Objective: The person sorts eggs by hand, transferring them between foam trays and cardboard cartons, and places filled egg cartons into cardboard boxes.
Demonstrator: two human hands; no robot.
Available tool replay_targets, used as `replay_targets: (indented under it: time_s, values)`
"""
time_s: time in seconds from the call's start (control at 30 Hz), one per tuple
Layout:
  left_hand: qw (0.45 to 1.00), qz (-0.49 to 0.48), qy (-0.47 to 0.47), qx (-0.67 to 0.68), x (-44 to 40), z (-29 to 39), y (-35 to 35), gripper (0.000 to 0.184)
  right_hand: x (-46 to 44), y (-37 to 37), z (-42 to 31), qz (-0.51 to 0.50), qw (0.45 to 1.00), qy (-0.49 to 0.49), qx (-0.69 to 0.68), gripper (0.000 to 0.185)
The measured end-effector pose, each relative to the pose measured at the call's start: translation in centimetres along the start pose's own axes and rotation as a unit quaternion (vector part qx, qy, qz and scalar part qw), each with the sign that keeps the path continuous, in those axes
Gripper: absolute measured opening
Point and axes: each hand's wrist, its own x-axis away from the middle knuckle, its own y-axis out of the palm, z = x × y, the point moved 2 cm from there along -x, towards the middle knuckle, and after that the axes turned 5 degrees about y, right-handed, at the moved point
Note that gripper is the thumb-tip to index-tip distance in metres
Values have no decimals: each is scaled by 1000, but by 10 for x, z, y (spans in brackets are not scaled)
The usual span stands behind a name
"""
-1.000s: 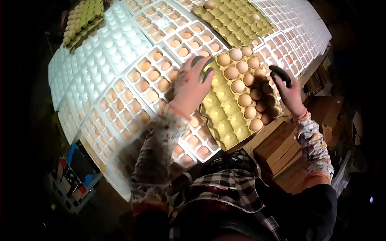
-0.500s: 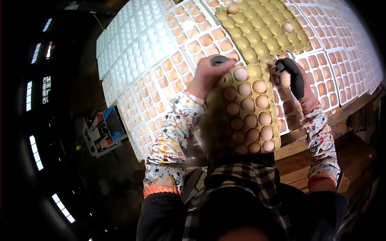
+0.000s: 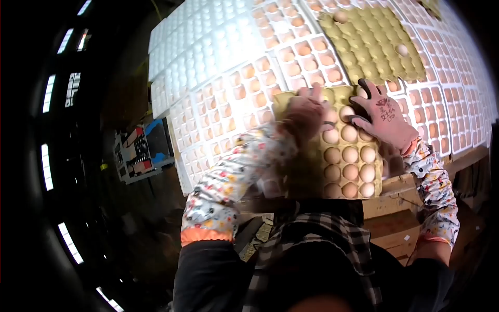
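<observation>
A yellow-brown pulp egg tray [image 3: 378,191] lies close in front of me, with several eggs [image 3: 350,171] seated in its right-hand columns. Over its upper left part is my left hand [image 3: 305,115], blurred, its thumb and fingers apart around an egg [image 3: 330,115] in the tray. My right hand [image 3: 385,118], in a pink glove with dark fingertips, reaches over the upper right of the tray. Its fingers are spread, with the thumb and forefinger beside another egg [image 3: 346,113]. Shadow hides the tray's left side.
White trays with eggs in square cells [image 3: 254,78] cover the table. A second pulp tray [image 3: 377,44] lies on them beyond my hands, with two eggs [image 3: 340,16] on it. Wooden boards [image 3: 390,203] edge the table at the right; a grey machine [image 3: 140,153] stands left.
My right hand has moved from beside the tray, where it held an egg, to over the tray with fingers spread. My left hand has come down over the tray's upper left. The view has shifted.
</observation>
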Motion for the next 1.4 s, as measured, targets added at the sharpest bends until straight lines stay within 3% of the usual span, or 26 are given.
replay_targets:
  time_s: [0.1,0.17,0.2,0.27,0.3,0.33,0.37,0.47,0.53,0.57,0.6,0.67,0.73,0.77,0.87,0.9,0.97,1.0,1.07,1.1,1.13,1.17,1.2,1.27,1.33,1.4]
  values:
    - [998,-27,16,54,-8,-1,1,43,-25,23,-23,-106,974,-56,193,45]
    - [993,-26,14,117,3,-20,-9,45,-29,26,-26,-103,969,-76,211,43]
    - [966,-7,-22,257,19,-35,-14,46,-28,19,-32,-104,970,-74,206,43]
    - [895,76,-99,429,66,-73,-16,47,-27,3,-41,-89,988,27,127,44]
    - [896,110,-139,407,87,-101,-6,47,-26,5,-32,-69,995,62,-42,44]
    - [854,150,-188,461,105,-136,11,46,-31,5,-26,-48,973,90,-208,44]
    - [860,185,-257,400,116,-172,31,45,-43,-2,-44,-102,893,235,-370,48]
    - [917,206,-292,174,124,-272,51,48,-131,6,-107,-126,850,270,-434,47]
    - [962,81,-246,83,103,-322,46,47,-206,42,-132,-107,884,206,-405,44]
    - [979,39,-195,43,91,-341,53,47,-247,74,-137,-3,954,90,-286,43]
    - [990,-5,-143,2,78,-358,62,47,-283,99,-145,99,982,-31,-156,43]
    - [990,-117,-74,9,55,-387,86,55,-337,124,-166,35,999,-25,28,43]
    - [971,-106,-137,166,50,-404,77,61,-376,133,-165,-51,998,20,36,43]
    - [963,-88,-171,191,47,-413,78,69,-392,133,-153,-28,1000,-7,-11,40]
    - [900,209,-240,299,25,-416,81,49,-430,136,-121,29,966,-16,-257,33]
    - [892,291,-233,257,-5,-416,113,45,-437,136,-118,-67,918,70,-385,29]
    - [875,319,-248,268,-41,-399,131,41,-446,165,-95,-25,888,51,-456,27]
    - [903,214,-277,251,-49,-391,146,40,-446,171,-83,22,887,26,-461,26]
    - [853,300,-298,308,-34,-383,138,40,-386,105,-100,42,875,1,-483,28]
    - [752,395,-333,409,-24,-376,134,40,-345,70,-102,89,899,-6,-429,28]
    - [702,417,-355,454,-4,-363,119,39,-299,43,-90,128,904,-20,-407,28]
    - [714,439,-377,395,12,-346,122,34,-246,23,-79,165,880,41,-444,30]
    - [708,482,-325,401,28,-317,117,33,-189,-2,-71,192,879,85,-428,31]
    - [660,465,-245,536,56,-232,90,27,-72,-33,-46,244,835,222,-440,32]
    - [711,328,-179,596,82,-142,47,27,32,-46,-25,224,831,314,-402,31]
    - [763,282,-81,576,83,-58,6,28,98,-50,-14,200,822,339,-410,29]
